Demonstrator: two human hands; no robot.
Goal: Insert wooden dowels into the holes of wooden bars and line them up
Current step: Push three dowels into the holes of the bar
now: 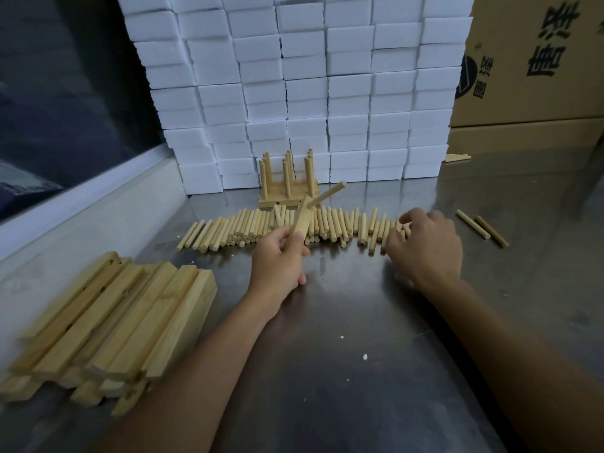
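My left hand (280, 260) grips a wooden bar (301, 220) tilted up above the table, with one dowel (328, 193) sticking out of its far end to the right. My right hand (425, 246) lies over the right part of a long row of loose dowels (261, 227), fingers curled down onto them; whether it holds one is hidden. Behind the row stand finished bars (287, 196) lined up with several dowels pointing upward. A pile of bare wooden bars (114, 322) lies at the left front.
A wall of stacked white foam blocks (310, 93) rises behind the work. Cardboard boxes (529, 60) stand at the back right. Two stray dowels (482, 227) lie to the right on the metal table (359, 371). A dark window borders the left.
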